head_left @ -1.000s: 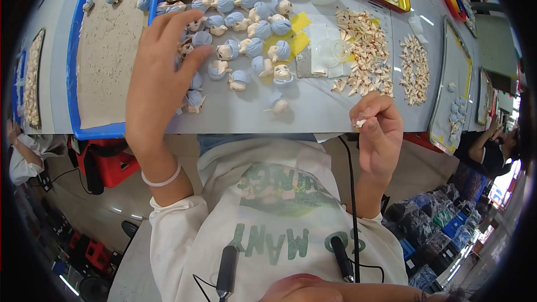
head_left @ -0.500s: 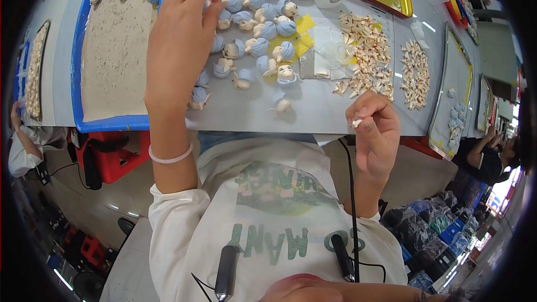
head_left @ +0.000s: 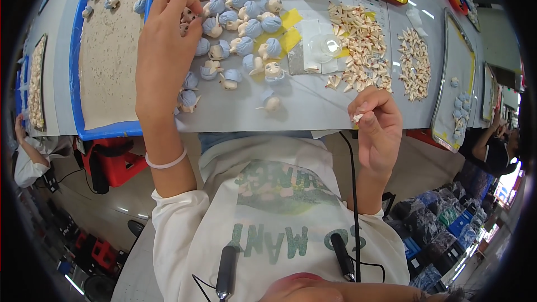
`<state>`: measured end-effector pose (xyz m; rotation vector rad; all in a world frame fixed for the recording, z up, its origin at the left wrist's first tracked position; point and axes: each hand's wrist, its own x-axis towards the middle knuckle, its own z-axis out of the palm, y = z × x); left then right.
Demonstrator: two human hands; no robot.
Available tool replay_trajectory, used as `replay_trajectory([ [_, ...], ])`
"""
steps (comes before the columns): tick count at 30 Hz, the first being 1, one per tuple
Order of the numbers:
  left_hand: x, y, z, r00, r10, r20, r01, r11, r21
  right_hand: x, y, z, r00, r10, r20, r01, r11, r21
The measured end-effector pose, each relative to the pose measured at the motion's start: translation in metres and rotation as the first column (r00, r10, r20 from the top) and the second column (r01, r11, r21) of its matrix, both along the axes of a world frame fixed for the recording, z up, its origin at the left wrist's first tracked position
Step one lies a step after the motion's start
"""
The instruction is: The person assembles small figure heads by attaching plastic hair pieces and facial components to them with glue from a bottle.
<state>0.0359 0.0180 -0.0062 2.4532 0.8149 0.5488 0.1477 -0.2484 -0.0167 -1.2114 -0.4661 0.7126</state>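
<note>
Doll heads (head_left: 241, 46), pale-faced and blue-haired

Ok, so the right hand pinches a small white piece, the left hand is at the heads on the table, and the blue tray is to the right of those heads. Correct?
Not quite: the head view shows the blue tray to the left of those heads. The right hand does pinch a white piece, and the left hand is at the heads.
</note>
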Motion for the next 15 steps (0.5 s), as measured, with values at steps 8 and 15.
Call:
replay_trajectory([
  [8,-0.002,-0.002,0.003,0.973,-0.031,0.230,0.022,0.999,0.039,0.000,-0.002,0.001,1.000,-0.015,-0.007,0.015,1.000,0.003],
  [15,-0.027,-0.005,0.019,0.982,0.051,0.179,-0.017,0.982,-0.189,0.000,0.000,0.002,1.000,-0.009,0.005,0.009,1.000,-0.003],
])
